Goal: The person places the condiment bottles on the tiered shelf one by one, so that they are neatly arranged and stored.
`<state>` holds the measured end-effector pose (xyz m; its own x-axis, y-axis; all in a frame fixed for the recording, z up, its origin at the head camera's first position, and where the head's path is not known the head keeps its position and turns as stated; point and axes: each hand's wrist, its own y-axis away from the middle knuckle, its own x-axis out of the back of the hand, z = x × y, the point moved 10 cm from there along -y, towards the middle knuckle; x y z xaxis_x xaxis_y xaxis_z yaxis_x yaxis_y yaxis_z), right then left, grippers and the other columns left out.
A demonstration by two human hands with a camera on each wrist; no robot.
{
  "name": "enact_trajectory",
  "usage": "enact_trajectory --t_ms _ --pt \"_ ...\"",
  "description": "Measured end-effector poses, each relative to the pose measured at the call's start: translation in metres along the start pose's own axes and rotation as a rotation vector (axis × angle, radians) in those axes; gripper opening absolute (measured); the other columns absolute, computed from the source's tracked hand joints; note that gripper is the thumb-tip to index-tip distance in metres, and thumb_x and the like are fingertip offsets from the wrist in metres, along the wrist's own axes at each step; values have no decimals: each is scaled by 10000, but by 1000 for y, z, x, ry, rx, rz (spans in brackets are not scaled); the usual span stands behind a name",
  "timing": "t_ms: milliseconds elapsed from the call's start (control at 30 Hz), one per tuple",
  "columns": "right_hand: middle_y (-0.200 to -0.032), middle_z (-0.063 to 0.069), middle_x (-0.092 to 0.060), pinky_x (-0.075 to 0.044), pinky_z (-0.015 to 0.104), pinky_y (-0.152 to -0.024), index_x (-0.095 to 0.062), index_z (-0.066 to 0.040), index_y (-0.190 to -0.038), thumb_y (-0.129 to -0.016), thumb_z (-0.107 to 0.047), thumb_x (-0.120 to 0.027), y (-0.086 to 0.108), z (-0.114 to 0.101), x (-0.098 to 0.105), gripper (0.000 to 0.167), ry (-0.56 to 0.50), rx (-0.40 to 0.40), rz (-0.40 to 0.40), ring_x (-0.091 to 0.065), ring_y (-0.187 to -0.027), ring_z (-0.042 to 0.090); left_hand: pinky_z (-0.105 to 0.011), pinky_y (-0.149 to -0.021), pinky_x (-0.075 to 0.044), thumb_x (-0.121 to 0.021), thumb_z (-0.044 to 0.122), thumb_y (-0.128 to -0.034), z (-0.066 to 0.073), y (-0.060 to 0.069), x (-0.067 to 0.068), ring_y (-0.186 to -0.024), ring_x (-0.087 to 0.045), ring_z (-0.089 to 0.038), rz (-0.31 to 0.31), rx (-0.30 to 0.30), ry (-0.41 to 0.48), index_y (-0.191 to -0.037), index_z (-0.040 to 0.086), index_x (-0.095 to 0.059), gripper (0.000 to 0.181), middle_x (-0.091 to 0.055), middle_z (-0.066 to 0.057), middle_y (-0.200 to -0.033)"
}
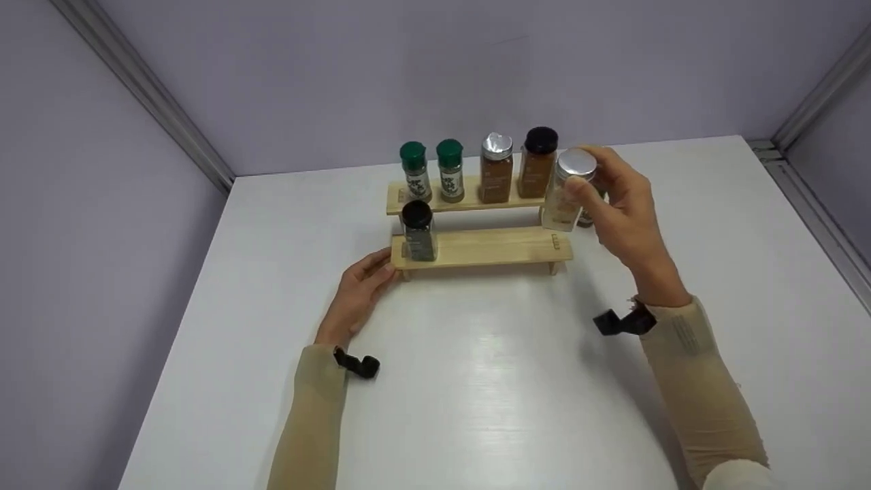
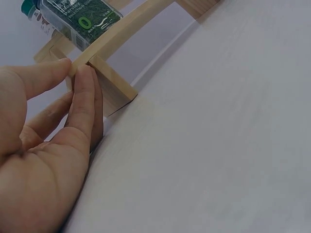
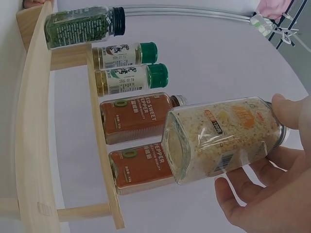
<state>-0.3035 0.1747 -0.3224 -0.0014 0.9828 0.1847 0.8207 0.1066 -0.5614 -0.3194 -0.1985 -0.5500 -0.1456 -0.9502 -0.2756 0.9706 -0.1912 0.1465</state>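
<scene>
My right hand (image 1: 629, 211) holds a clear jar with a silver lid (image 1: 562, 204) above the right end of a two-step wooden rack (image 1: 486, 248). Pale granules fill this jar (image 3: 223, 138) in the right wrist view, where the fingers of my right hand (image 3: 277, 170) grip it near the lid. At the rack's lower left end, my left hand (image 1: 357, 292) pinches the edge between thumb and fingers; the left wrist view shows that hand (image 2: 58, 116) by the wooden leg. A black-lidded jar of green herbs (image 1: 419, 238) stands on the lower step's left end.
On the upper step stand two green-lidded bottles (image 1: 451, 180), a silver-lidded red-brown jar (image 1: 496, 177) and a black-lidded one (image 1: 537, 170). Another small bottle (image 1: 585, 218) is partly hidden behind my right hand. The white table (image 1: 442, 395) meets pale walls at the back.
</scene>
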Motion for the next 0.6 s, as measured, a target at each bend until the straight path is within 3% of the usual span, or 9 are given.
enact_trajectory --t_ms 133,167,333,400,600 --pt "-1202 19 -702 -527 263 -960 -654 -8 -1394 -1079 -84 -639 -1 -1 -5 325 -7 -19 4 -675 -1098 191 -304 -1188 -507 -610 62 -1093 -1 -1 -1 -1373 -569 -238 0 -2 2 -1571 -9 -480 500 -517 -187 -1544" --pt "-1199 15 -704 -540 243 -896 -656 -20 -1397 -1079 -86 -639 -2 -1 -7 325 -8 -25 3 -672 -1089 189 -301 -1187 -507 -610 67 -1094 0 -1 -1 -1372 -569 -232 0 -3 -2 -1575 -10 -475 505 -515 -186 -1545" --pt "-1185 35 -694 -562 226 -833 -661 -20 -1391 -1065 -66 -650 -8 -3 -22 329 -55 -22 -19 -659 -1067 197 -299 -1180 -513 -618 72 -1092 -1 0 1 -1355 -581 -227 11 -1 0 -1575 -9 -475 511 -519 -183 -1536" --pt "-1177 31 -691 -574 251 -902 -662 -11 -1386 -1062 -62 -656 -11 -5 -28 328 -69 -5 -29 -665 -1060 195 -303 -1178 -516 -615 63 -1091 0 0 2 -1348 -587 -232 16 -1 7 -1569 -7 -484 500 -525 -182 -1526" --pt "-1156 8 -695 -584 263 -911 -667 3 -1368 -1061 -99 -676 -17 -7 -37 323 -76 29 -28 -669 -1039 181 -314 -1180 -517 -612 63 -1093 1 1 -1 -1351 -589 -240 1 -10 7 -1560 1 -497 484 -530 -181 -1527"
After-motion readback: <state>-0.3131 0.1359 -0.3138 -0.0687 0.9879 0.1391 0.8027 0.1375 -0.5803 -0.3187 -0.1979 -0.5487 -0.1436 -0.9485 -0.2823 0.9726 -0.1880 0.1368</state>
